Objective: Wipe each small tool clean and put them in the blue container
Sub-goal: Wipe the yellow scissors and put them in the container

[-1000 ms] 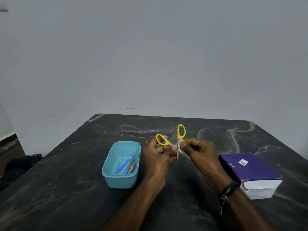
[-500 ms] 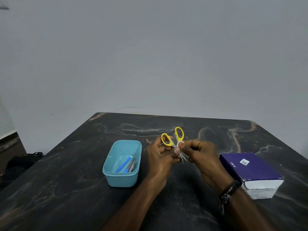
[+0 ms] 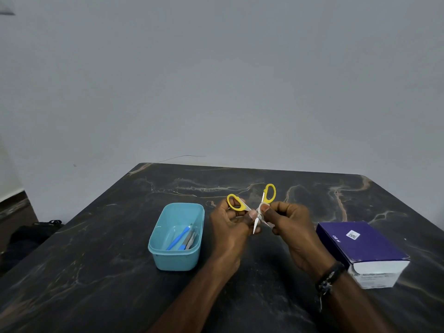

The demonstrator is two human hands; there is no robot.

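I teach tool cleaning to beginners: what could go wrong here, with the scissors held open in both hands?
1. The scissors are spread open with bare blade tips pointing down between the left hand and right hand; a slip might nick the fingers.
2. They are held in the air over the table, beside the blue container, so a drop would likely land outside it.

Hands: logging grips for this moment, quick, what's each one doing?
Left hand: holds the yellow-handled scissors near the left loop.
Right hand: pinches the same scissors by the pivot.

A purple and white box [image 3: 365,251] lies on the dark marble table [image 3: 96,272], a black bag [image 3: 28,239] beside it.
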